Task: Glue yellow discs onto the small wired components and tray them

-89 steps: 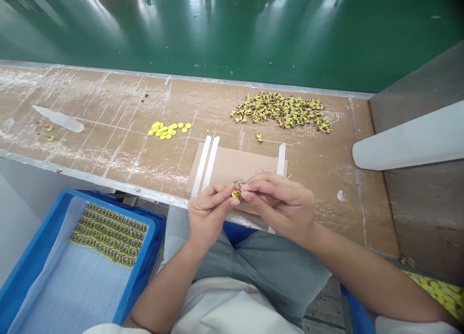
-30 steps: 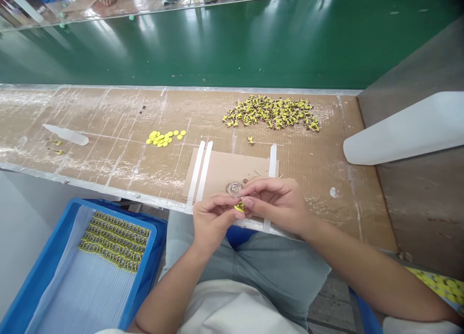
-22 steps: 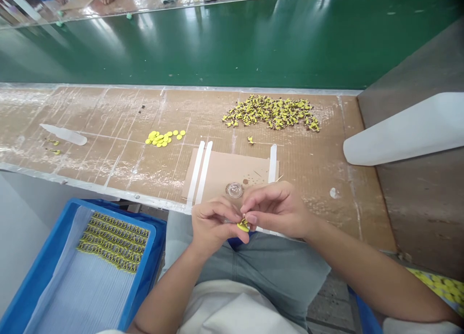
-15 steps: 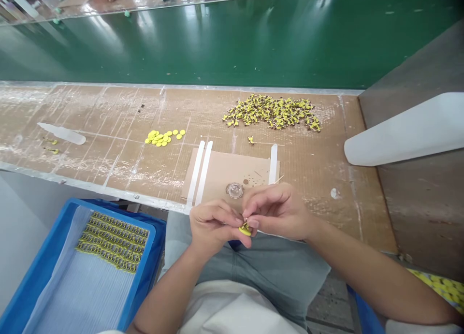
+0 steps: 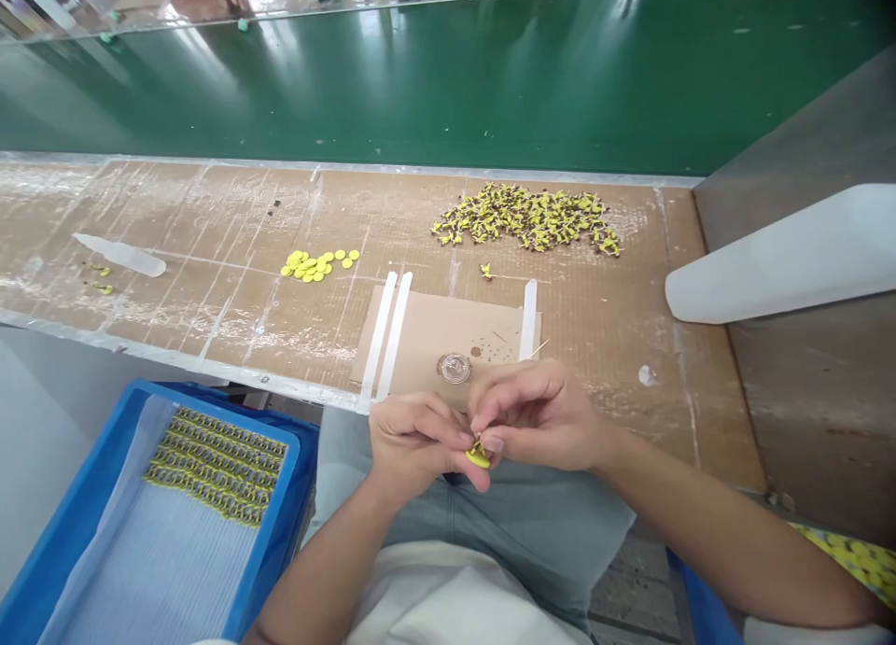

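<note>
Yellow disc (image 5: 478, 459) is located on the near side of the clear round dish (image 5: 455, 369), slightly to its right, raised in both hands. The left hand (image 5: 421, 444) pinches the disc between thumb and fingertips; the right hand (image 5: 539, 416) pinches a small yellow-and-dark figure (image 5: 479, 446) at the disc's upper face. Fingertips partly cover the joint, so full contact between figure and disc cannot be confirmed. Step in hand, as judged: fitting or adjusting the figure on the disc. The next move appears to call for a steady left grip and light right-hand pressure, with alignment checked before the right grip is released. Relative to the grip, the disc sits tilted above the left thumb, its yellow edge exposed below the right fingertips. Stock is positioned beyond the dish: loose discs (image 5: 315, 265) to its left, piled figures (image 5: 528, 217) to its right.
</note>
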The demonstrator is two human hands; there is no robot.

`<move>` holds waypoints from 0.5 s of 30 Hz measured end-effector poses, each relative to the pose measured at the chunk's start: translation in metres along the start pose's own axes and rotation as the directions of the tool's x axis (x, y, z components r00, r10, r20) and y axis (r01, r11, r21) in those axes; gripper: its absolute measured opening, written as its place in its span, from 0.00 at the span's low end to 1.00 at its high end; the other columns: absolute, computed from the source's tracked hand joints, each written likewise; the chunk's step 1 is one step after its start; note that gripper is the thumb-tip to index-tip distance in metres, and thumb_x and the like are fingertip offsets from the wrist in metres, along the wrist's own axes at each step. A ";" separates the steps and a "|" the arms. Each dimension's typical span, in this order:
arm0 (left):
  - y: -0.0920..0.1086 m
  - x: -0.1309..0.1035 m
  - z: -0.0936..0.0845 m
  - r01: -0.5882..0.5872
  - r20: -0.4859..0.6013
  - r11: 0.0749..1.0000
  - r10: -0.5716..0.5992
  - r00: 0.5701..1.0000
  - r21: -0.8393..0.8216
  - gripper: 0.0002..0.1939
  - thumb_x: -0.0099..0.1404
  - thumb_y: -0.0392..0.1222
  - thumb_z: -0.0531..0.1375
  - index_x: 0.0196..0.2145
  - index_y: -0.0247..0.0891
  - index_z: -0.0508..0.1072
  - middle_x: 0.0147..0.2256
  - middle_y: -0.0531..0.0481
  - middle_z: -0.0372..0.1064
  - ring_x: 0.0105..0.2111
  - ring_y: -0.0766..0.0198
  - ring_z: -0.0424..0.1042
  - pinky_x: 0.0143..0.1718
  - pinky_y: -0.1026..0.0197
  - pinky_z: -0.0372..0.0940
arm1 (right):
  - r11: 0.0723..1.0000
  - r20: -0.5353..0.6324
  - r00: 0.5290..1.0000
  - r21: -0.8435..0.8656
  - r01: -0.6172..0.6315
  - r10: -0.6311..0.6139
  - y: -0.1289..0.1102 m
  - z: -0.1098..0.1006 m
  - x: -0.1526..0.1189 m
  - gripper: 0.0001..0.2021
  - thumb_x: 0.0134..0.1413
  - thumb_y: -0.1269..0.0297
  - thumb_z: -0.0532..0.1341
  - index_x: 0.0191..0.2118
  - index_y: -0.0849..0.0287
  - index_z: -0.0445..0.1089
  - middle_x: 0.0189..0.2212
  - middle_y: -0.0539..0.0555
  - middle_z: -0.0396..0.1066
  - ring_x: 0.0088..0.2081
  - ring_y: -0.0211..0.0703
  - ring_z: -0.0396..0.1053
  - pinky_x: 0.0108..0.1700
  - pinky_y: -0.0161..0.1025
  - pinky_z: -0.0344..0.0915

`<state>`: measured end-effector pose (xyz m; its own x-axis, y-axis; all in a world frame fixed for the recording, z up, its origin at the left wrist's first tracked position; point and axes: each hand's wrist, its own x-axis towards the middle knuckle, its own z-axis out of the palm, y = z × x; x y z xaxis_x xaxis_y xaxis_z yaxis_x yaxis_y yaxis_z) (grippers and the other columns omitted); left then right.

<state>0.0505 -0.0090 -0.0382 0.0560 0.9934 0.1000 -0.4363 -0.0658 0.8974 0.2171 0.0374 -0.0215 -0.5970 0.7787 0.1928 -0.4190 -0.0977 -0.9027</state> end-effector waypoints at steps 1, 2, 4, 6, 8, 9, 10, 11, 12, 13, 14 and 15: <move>0.000 0.000 0.000 -0.008 0.004 1.000 0.008 1.000 -0.008 0.10 0.45 0.38 0.76 0.28 0.45 0.82 0.23 0.51 0.75 0.24 0.61 0.77 0.25 0.63 0.74 | 1.000 0.000 1.000 -0.006 0.008 -0.008 0.000 0.000 0.000 0.08 0.50 0.77 0.67 0.37 0.60 0.79 0.30 0.53 0.75 0.26 0.34 0.72 0.27 0.31 0.72; -0.001 0.000 -0.001 -0.016 0.003 1.000 0.016 1.000 -0.010 0.11 0.45 0.38 0.76 0.28 0.45 0.82 0.23 0.51 0.75 0.24 0.62 0.77 0.25 0.64 0.75 | 1.000 -0.001 1.000 -0.014 0.012 -0.012 0.000 0.000 0.000 0.08 0.50 0.77 0.67 0.37 0.60 0.79 0.30 0.53 0.75 0.26 0.34 0.73 0.28 0.30 0.72; -0.003 0.001 -0.003 -0.032 -0.018 0.999 0.032 0.999 0.002 0.12 0.43 0.36 0.76 0.28 0.45 0.82 0.24 0.52 0.76 0.24 0.63 0.77 0.25 0.66 0.74 | 1.000 -0.019 1.000 -0.023 0.005 -0.006 0.002 -0.001 0.000 0.08 0.50 0.77 0.67 0.37 0.61 0.79 0.30 0.54 0.75 0.26 0.34 0.73 0.28 0.30 0.73; -0.005 0.002 -0.006 -0.049 -0.042 0.998 0.050 0.998 0.033 0.14 0.41 0.33 0.76 0.27 0.44 0.82 0.24 0.52 0.76 0.23 0.64 0.77 0.25 0.67 0.74 | 1.000 -0.056 0.998 -0.016 -0.002 0.001 0.004 -0.001 0.001 0.08 0.50 0.77 0.67 0.38 0.61 0.79 0.30 0.54 0.75 0.26 0.35 0.74 0.28 0.30 0.73; -0.007 0.003 -0.010 -0.065 -0.038 0.996 0.067 0.997 0.059 0.14 0.42 0.32 0.76 0.28 0.43 0.82 0.25 0.52 0.77 0.23 0.64 0.77 0.25 0.66 0.75 | 1.000 -0.086 0.996 -0.016 0.007 -0.009 0.006 0.000 0.002 0.09 0.50 0.76 0.68 0.38 0.61 0.79 0.31 0.55 0.75 0.25 0.36 0.74 0.27 0.30 0.73; -0.007 0.004 -0.011 -0.075 -0.022 0.995 0.077 0.997 0.066 0.14 0.43 0.31 0.76 0.29 0.42 0.82 0.26 0.52 0.77 0.24 0.64 0.77 0.26 0.66 0.75 | 1.000 -0.088 0.996 -0.024 0.018 -0.020 0.006 0.000 0.002 0.09 0.50 0.76 0.68 0.38 0.61 0.79 0.31 0.55 0.75 0.25 0.36 0.74 0.27 0.30 0.73; -0.007 0.004 -0.013 -0.083 -0.004 0.994 0.083 0.997 0.071 0.14 0.44 0.31 0.75 0.30 0.42 0.82 0.26 0.51 0.77 0.24 0.64 0.77 0.26 0.66 0.76 | 0.999 -0.082 0.996 -0.037 0.030 -0.033 0.007 0.000 0.003 0.09 0.50 0.76 0.68 0.38 0.61 0.79 0.30 0.55 0.75 0.25 0.36 0.74 0.27 0.30 0.73; -0.007 0.003 -0.014 -0.089 0.015 0.993 0.088 0.996 0.075 0.13 0.46 0.31 0.74 0.30 0.43 0.82 0.27 0.51 0.78 0.24 0.64 0.78 0.26 0.66 0.76 | 0.998 -0.071 0.996 -0.054 0.041 -0.045 0.008 0.000 0.003 0.09 0.50 0.76 0.68 0.38 0.61 0.79 0.30 0.55 0.75 0.25 0.36 0.73 0.27 0.31 0.73; -0.006 0.003 -0.015 -0.098 0.029 0.992 0.096 0.995 0.077 0.13 0.47 0.31 0.74 0.31 0.43 0.83 0.27 0.51 0.78 0.25 0.64 0.78 0.26 0.67 0.75 | 0.996 -0.061 0.996 -0.076 0.054 -0.059 0.008 -0.001 0.003 0.09 0.49 0.76 0.68 0.39 0.60 0.79 0.29 0.55 0.75 0.25 0.36 0.73 0.27 0.31 0.72; -0.005 0.003 -0.015 -0.107 0.040 0.991 0.105 0.994 0.079 0.13 0.47 0.31 0.74 0.31 0.43 0.83 0.27 0.51 0.78 0.25 0.64 0.78 0.26 0.68 0.75 | 0.992 -0.051 0.996 -0.102 0.069 -0.074 0.008 -0.001 0.003 0.10 0.49 0.76 0.68 0.39 0.60 0.79 0.29 0.55 0.75 0.26 0.36 0.73 0.28 0.31 0.72; -0.005 0.002 -0.016 -0.119 0.049 0.990 0.115 0.992 0.080 0.14 0.47 0.31 0.74 0.32 0.43 0.83 0.27 0.51 0.78 0.25 0.64 0.78 0.26 0.68 0.75 | 0.989 -0.041 0.995 -0.127 0.081 -0.087 0.008 -0.001 0.003 0.10 0.49 0.76 0.69 0.39 0.60 0.79 0.29 0.55 0.76 0.27 0.36 0.73 0.28 0.31 0.72; -0.004 0.002 -0.016 -0.130 0.061 0.988 0.126 0.990 0.078 0.14 0.47 0.31 0.74 0.32 0.43 0.83 0.27 0.51 0.78 0.25 0.63 0.78 0.27 0.68 0.75 | 0.984 -0.029 0.995 -0.151 0.089 -0.095 0.008 -0.002 0.003 0.11 0.48 0.77 0.69 0.39 0.60 0.79 0.30 0.56 0.76 0.28 0.37 0.73 0.29 0.31 0.71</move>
<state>0.0379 -0.0056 -0.0484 0.0553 0.9697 0.2382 -0.3682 -0.2019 0.9076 0.2134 0.0400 -0.0291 -0.5346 0.8021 0.2662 -0.3625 0.0669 -0.9296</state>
